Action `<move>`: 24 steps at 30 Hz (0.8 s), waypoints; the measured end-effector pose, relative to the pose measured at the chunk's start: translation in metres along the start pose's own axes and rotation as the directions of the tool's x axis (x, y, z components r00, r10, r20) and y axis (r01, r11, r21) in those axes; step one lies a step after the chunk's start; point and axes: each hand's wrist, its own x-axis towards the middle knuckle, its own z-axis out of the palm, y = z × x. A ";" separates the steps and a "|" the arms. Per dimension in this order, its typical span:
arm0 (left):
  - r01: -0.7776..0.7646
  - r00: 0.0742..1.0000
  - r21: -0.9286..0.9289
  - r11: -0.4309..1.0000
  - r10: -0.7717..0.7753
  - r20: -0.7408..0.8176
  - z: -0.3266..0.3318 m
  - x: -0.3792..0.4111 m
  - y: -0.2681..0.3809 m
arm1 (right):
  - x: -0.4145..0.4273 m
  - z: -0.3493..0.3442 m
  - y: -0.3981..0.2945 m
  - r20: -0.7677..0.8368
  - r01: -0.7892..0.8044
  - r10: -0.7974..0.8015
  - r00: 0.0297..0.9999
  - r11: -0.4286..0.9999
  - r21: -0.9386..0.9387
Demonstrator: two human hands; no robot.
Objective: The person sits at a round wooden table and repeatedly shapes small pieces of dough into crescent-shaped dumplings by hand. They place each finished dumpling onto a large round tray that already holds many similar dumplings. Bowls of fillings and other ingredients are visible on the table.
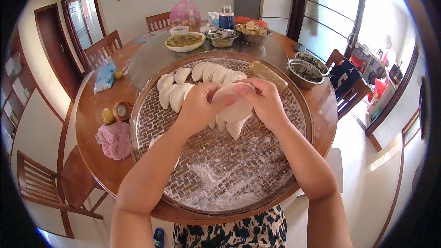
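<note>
Between my left hand (203, 105) and my right hand (263, 98) is a round, flat piece of white dough (234, 105), gripped at its two sides above the tray. Folded dumplings (203, 71) lie in rows on the far left and middle of a round woven bamboo tray (220, 165) dusted with flour. More dough pieces (236, 129) show just below my hands. My left forearm partly hides white dough at the tray's left. A smooth tan block or roller (268, 75) rests at the tray's far right, beyond my right hand.
On the round wooden table (88, 137), bowls of chopped greens (305, 70) stand right; a plate of green food (184, 41), metal bowls (253, 31) and a flask (226, 18) stand at the back. A pink cloth (113, 140) and blue packet (105, 76) lie left. Wooden chairs (39, 179) surround the table.
</note>
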 end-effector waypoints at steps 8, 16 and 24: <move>-0.053 0.997 -0.142 0.988 0.044 -0.071 0.001 0.000 -0.006 | 0.002 0.009 0.006 -0.010 0.111 -0.111 0.994 0.990 0.091; -0.003 1.000 -0.267 0.964 0.001 -0.008 0.005 0.002 -0.007 | 0.001 0.008 0.005 -0.167 -0.011 0.046 0.985 0.978 0.208; 0.022 0.999 -0.255 0.967 -0.014 0.031 0.004 0.000 -0.003 | 0.001 0.001 0.000 -0.021 -0.066 0.063 0.998 0.984 -0.167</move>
